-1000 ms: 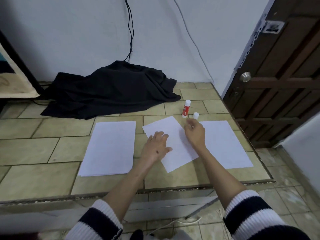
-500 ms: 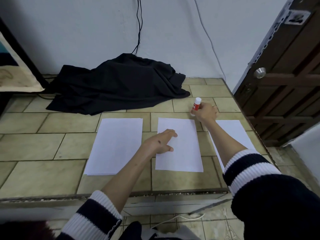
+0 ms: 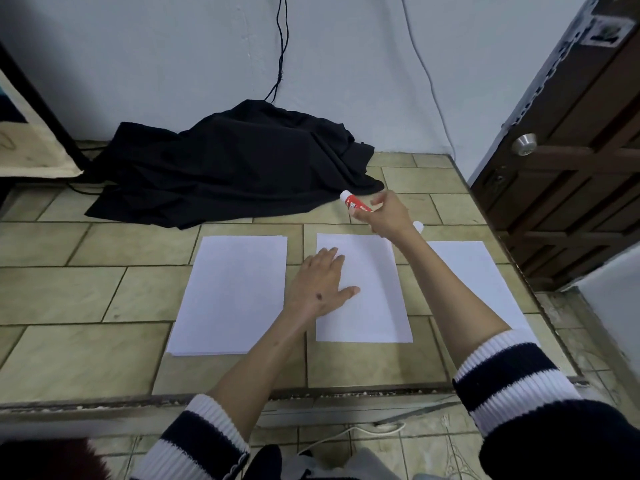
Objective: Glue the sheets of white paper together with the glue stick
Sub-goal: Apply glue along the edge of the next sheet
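Glue stick lifted over the far edge of the middle sheet

The right hand (image 3: 388, 214) grips the glue stick (image 3: 355, 204), fingers curled round its red body, long axis tilted toward ten o'clock. The left hand (image 3: 320, 284) lies flat, fingers straight, pressing the middle sheet (image 3: 374, 306), which lies at six o'clock from the stick. I judge the right hand nearer the far edge, where gluing would start. A paper stack (image 3: 232, 292) lies at nine o'clock, another sheet (image 3: 474, 271) at three, the cap (image 3: 418, 226) just beside the right wrist.
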